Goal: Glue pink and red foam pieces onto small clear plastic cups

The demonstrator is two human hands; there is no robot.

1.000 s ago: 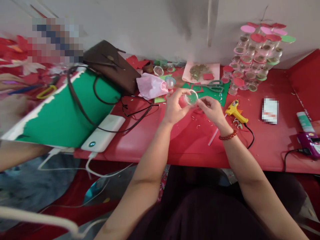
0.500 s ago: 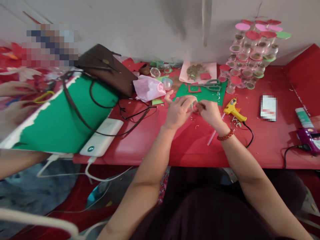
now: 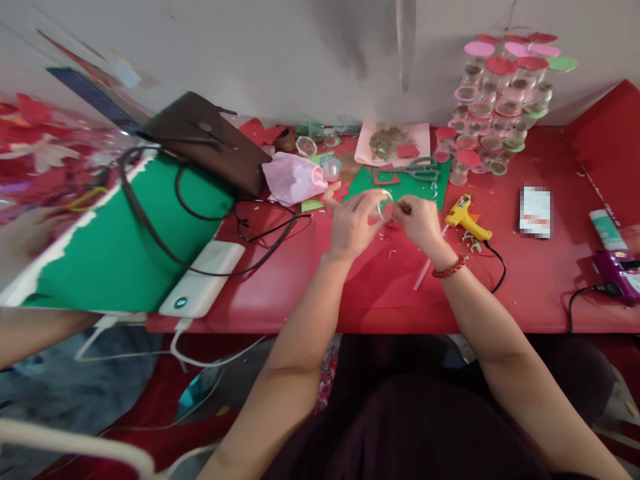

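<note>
My left hand (image 3: 351,223) is closed round a small clear plastic cup (image 3: 384,209), its pale rim facing right. Close beside that rim, my right hand (image 3: 421,221) is pinched; whatever is between its fingertips is too small to make out. Both hands are above a red sheet (image 3: 380,273) and the near edge of a green sheet (image 3: 359,183). Just right of my right hand lies a yellow glue gun (image 3: 467,217) with a clear glue stick (image 3: 424,272) in its back. Beyond the hands are grey-handled scissors (image 3: 423,169) and a red square with a round hole (image 3: 386,176).
Stacked clear cups (image 3: 495,113) with coloured discs hang at the back right. A brown bag (image 3: 210,143), a white power bank (image 3: 203,280) and glasses (image 3: 265,230) lie to the left. Another person's hand (image 3: 35,230) is at the far left. A glue tube (image 3: 607,230) stands right.
My right fingertips have drawn slightly away from the cup's rim, and more of the cup shows. The view has shifted slightly. Another person's hand at the far left has moved.
</note>
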